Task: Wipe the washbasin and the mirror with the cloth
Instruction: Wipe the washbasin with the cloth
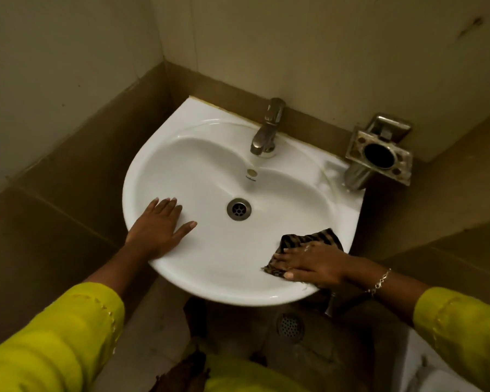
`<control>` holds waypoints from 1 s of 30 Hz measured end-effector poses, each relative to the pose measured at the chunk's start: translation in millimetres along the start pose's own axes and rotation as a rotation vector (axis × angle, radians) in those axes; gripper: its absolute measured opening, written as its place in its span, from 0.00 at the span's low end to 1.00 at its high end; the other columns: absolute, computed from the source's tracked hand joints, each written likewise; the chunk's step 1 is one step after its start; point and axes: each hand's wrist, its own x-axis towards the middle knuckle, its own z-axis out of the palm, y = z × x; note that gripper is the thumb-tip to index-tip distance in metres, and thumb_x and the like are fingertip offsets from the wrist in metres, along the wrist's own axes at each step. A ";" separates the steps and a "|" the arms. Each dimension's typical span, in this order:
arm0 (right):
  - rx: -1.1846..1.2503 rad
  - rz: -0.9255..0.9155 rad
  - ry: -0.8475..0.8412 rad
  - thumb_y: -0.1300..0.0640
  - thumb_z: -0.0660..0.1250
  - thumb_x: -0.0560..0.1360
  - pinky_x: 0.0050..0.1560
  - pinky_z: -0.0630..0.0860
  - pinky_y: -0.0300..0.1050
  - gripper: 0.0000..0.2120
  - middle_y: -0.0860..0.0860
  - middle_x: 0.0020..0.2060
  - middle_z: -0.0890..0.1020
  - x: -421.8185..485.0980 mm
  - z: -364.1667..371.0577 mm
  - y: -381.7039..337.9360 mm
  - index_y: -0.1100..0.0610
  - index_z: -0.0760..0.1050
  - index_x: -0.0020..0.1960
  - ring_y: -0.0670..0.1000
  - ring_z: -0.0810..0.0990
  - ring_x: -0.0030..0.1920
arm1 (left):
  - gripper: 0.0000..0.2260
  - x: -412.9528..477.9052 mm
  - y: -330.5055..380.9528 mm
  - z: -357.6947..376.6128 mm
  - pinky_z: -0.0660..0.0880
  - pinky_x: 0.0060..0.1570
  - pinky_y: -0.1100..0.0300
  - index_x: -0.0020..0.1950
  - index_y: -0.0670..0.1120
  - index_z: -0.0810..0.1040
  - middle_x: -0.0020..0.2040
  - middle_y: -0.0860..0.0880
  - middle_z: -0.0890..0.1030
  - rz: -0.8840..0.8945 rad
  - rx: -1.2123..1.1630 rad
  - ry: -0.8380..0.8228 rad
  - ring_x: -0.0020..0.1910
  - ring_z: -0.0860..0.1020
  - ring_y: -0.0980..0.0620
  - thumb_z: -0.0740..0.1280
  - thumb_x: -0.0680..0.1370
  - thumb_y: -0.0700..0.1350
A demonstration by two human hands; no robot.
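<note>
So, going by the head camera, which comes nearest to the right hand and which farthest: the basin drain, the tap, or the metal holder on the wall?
From the right hand, pressed flat on the cloth at the washbasin's front right rim:
1. Basin drain: nearest, up and left, in the bowl's middle.
2. Metal holder: farther, on the wall past the right rim.
3. Tap: farthest, at the back rim.

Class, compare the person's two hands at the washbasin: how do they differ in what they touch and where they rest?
The right hand presses flat on the dark striped cloth; the left hand lies bare on the washbasin. The right hand is at the near right rim, the left hand at the near left rim. The right hand shows a ring and wrist bracelet; the left hand shows neither. Both lie flat, fingers extended.
</note>
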 end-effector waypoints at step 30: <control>-1.340 -0.058 0.400 0.52 0.71 0.68 0.73 0.48 0.60 0.34 0.51 0.73 0.62 110.0 -94.0 82.0 0.52 0.63 0.72 0.53 0.55 0.74 | 0.53 -4.6 0.6 4.3 0.45 0.71 0.56 0.71 0.41 0.64 0.72 0.43 0.64 -0.041 -0.144 0.096 0.73 0.58 0.48 0.24 0.64 0.71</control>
